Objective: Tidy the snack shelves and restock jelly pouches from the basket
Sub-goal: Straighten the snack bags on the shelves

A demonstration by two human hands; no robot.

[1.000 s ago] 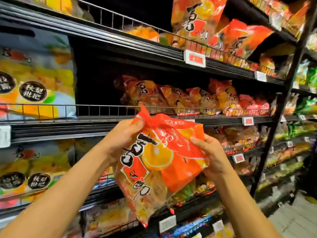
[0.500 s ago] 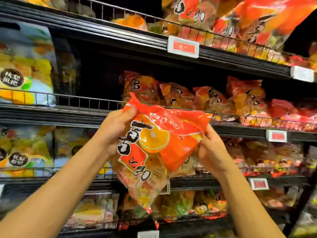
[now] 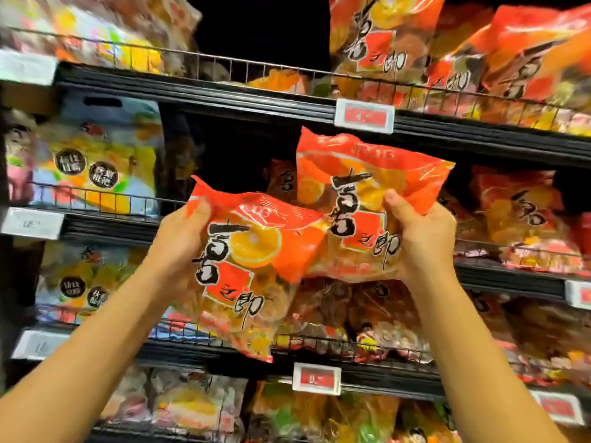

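Two orange-red jelly pouches with black lettering are up in front of the shelves. My left hand (image 3: 179,247) grips the lower pouch (image 3: 246,270) by its top left corner. My right hand (image 3: 422,241) grips the higher pouch (image 3: 361,199) at its right side, thumb on the front. The right pouch overlaps the left one's upper right edge. Behind them, more of the same orange pouches (image 3: 524,219) fill the middle shelf (image 3: 499,276) behind a wire rail. The basket is out of view.
The top shelf (image 3: 256,94) holds further orange pouches (image 3: 383,43) on the right and has a dark gap at centre. Pale yellow-blue snack bags (image 3: 96,161) fill the left bays. Price tags (image 3: 364,116) hang on the shelf edges. Mixed candy bags (image 3: 351,417) lie on the lowest shelf.
The pouches held together as one bundle have come apart: my right hand lifted one up and right, my left hand keeps the other. The view tilted upward along the shelves.
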